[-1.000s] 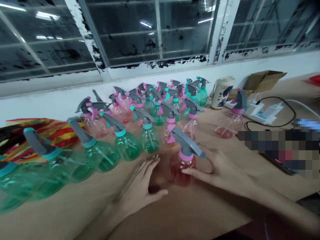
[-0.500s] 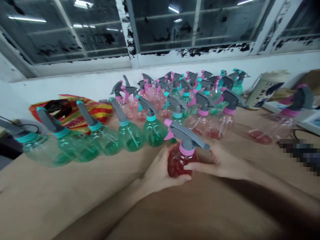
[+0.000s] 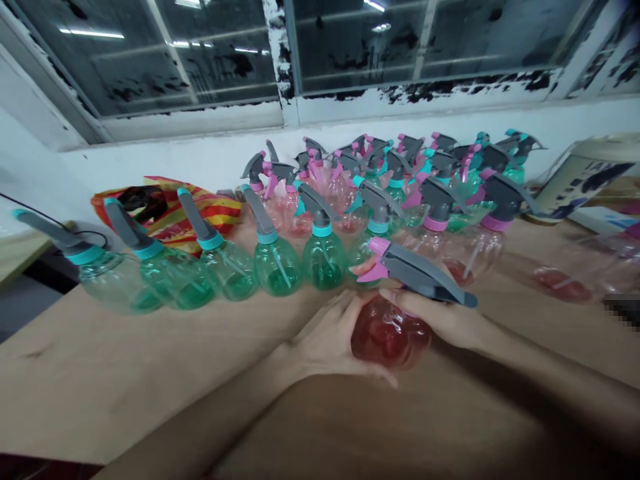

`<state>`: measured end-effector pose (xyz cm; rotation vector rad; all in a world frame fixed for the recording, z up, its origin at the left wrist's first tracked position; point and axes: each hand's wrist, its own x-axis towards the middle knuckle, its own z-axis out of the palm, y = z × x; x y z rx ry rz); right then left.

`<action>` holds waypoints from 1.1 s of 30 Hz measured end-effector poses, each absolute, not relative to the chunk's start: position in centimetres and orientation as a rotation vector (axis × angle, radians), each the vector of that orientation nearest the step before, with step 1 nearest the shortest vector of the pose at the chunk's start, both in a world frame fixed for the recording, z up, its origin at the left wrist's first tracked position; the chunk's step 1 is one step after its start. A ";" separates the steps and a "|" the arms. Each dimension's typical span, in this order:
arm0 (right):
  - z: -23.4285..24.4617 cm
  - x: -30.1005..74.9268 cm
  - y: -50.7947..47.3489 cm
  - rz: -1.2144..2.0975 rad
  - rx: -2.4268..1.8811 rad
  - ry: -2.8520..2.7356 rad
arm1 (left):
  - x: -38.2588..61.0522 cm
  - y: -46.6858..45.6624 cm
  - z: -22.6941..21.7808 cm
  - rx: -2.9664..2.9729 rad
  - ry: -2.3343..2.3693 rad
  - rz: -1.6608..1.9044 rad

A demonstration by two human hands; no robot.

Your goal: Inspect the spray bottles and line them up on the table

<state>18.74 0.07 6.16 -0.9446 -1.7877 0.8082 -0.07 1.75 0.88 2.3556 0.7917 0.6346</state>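
Note:
A pink spray bottle (image 3: 390,333) with red liquid and a grey-and-pink trigger head is between my hands, its base tilted toward me. My left hand (image 3: 333,337) cups the left side of its round body, with the thumb stretched along the bottom. At the neck, my right hand (image 3: 437,313) is wrapped just under the grey head, covering the collar. Behind the bottle, a row of green spray bottles (image 3: 277,267) holds green liquid. Two pink spray bottles (image 3: 480,250) stand at the right end of that row.
Several more pink and green spray bottles (image 3: 340,190) crowd against the wall. A red-and-yellow striped bag (image 3: 185,217) lies behind the row on the left. At the right are a printed cylindrical container (image 3: 575,180) and another pink spray bottle (image 3: 565,277). Windows line the back above the table (image 3: 125,393).
My right hand has moved from the bottle's body up to its neck. The bottle has tilted, its base now nearer to me. The view has shifted left.

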 end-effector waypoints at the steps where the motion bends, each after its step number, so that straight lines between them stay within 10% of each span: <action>1: 6.0 18.9 0.2 0.798 -0.949 -1.792 | -0.2 1.9 0.9 2.384 0.786 0.613; 33: 6.1 19.6 0.8 0.645 -1.034 -1.741 | -1.0 1.6 -1.1 2.663 0.952 0.422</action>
